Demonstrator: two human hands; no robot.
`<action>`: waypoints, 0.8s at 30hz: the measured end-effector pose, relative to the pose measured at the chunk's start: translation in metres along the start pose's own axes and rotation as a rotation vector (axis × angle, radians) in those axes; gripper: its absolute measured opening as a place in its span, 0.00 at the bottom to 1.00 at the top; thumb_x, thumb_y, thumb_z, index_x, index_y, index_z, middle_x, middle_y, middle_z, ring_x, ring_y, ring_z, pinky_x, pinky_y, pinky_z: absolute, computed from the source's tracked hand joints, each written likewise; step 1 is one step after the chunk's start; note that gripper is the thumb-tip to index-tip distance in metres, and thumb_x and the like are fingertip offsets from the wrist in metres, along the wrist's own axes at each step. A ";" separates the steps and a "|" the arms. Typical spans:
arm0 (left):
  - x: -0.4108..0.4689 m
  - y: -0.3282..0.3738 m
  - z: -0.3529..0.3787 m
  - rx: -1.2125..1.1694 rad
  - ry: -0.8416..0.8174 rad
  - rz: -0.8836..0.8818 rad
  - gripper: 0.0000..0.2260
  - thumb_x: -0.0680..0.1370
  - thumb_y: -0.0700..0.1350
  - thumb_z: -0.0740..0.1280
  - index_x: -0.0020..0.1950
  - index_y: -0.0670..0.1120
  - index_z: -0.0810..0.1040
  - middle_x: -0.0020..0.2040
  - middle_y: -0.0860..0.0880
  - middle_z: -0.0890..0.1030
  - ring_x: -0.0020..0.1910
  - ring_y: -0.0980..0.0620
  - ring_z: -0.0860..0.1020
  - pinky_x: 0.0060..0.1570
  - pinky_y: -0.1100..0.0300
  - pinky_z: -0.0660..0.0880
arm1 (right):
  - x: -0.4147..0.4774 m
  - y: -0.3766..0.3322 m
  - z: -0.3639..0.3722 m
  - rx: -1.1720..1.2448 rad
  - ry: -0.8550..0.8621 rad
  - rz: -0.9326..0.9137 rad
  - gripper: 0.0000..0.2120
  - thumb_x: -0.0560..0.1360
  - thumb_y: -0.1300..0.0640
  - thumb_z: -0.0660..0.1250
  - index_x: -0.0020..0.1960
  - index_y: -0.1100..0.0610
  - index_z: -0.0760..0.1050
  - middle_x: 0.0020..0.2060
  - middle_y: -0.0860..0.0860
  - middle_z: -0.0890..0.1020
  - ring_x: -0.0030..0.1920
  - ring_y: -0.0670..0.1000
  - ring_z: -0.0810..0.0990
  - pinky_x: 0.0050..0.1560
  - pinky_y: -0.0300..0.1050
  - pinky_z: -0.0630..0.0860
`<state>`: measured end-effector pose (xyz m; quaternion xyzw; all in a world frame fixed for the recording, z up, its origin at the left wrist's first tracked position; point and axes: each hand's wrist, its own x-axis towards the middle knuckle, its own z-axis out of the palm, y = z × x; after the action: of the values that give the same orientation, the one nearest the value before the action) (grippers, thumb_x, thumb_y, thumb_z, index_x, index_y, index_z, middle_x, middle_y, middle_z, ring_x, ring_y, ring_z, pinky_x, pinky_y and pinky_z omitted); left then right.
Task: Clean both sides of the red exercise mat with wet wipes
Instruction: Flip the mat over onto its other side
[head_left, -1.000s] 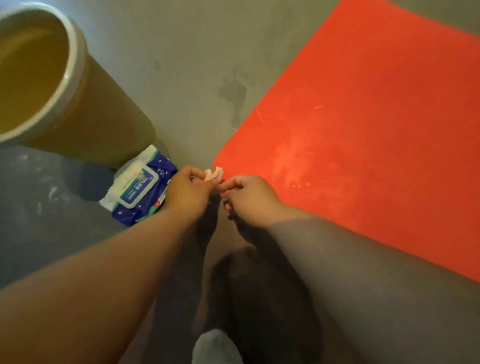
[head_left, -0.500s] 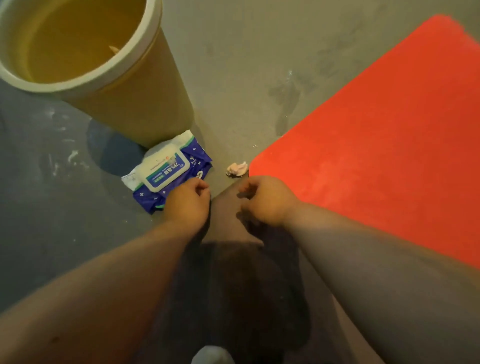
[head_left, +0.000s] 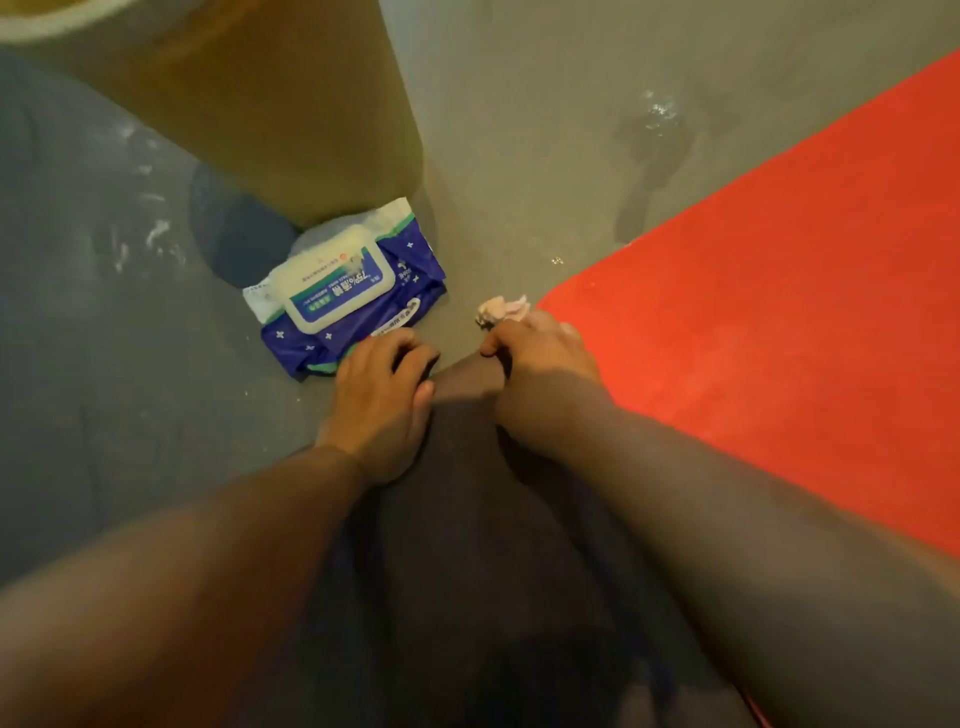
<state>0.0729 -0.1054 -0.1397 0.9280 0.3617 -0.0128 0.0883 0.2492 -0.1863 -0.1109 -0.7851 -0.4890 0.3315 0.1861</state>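
Head view, looking down.

Left hand (head_left: 382, 400): extended forward from the lower left, palm down, wrist straight. Fingers (head_left: 400, 345) curled, tips at the near edge of the pack (head_left: 353, 291); cannot tell whether gripping it or only touching.

Right hand (head_left: 545, 358): extended in from the lower right, back of the hand up. Fingers clenched under the palm, nothing seen inside, thumb turned toward the left hand. Between the two hands, a dark-clad knee (head_left: 457, 519).

Mat (head_left: 779, 312): flat on the floor (head_left: 519, 130) at the right, cut off by the right edge of the frame. Near corner pointing left, at the right knuckles. One edge climbing diagonally from that corner to the upper right, the other dropping to the lower right behind the right forearm. Cropped, so cannot tell the long axis.

Wipe (head_left: 501, 309): a small pale crumpled wad on the floor, just off the mat's corner and just beyond the right knuckles; touching them or not, cannot tell.

Pack: blue, white lid shut, lying flat, far end at the foot of the bin (head_left: 260, 104). Dark wet patch (head_left: 649, 150) on the floor beyond the mat's far edge.
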 end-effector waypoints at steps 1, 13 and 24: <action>0.001 0.000 -0.001 -0.013 0.005 0.017 0.18 0.79 0.51 0.55 0.62 0.43 0.75 0.60 0.41 0.72 0.57 0.43 0.70 0.54 0.47 0.69 | 0.004 -0.006 -0.004 0.025 0.029 0.010 0.16 0.66 0.61 0.67 0.53 0.49 0.76 0.56 0.51 0.75 0.56 0.57 0.72 0.57 0.46 0.71; 0.003 -0.004 0.004 -0.099 0.045 0.052 0.15 0.78 0.50 0.57 0.60 0.45 0.74 0.58 0.42 0.73 0.55 0.45 0.70 0.53 0.47 0.68 | 0.029 -0.013 -0.032 0.096 -0.115 0.078 0.11 0.70 0.65 0.67 0.48 0.54 0.82 0.44 0.48 0.84 0.45 0.48 0.80 0.46 0.35 0.73; -0.001 -0.006 0.006 -0.109 0.188 0.137 0.12 0.78 0.47 0.59 0.57 0.47 0.77 0.54 0.45 0.74 0.52 0.45 0.72 0.51 0.47 0.70 | -0.009 -0.007 -0.039 -0.093 0.219 0.229 0.11 0.73 0.61 0.67 0.54 0.55 0.80 0.52 0.53 0.82 0.51 0.51 0.79 0.40 0.39 0.69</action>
<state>0.0683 -0.1030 -0.1467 0.9415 0.3042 0.0999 0.1049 0.2688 -0.1896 -0.0758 -0.8749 -0.3878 0.2399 0.1629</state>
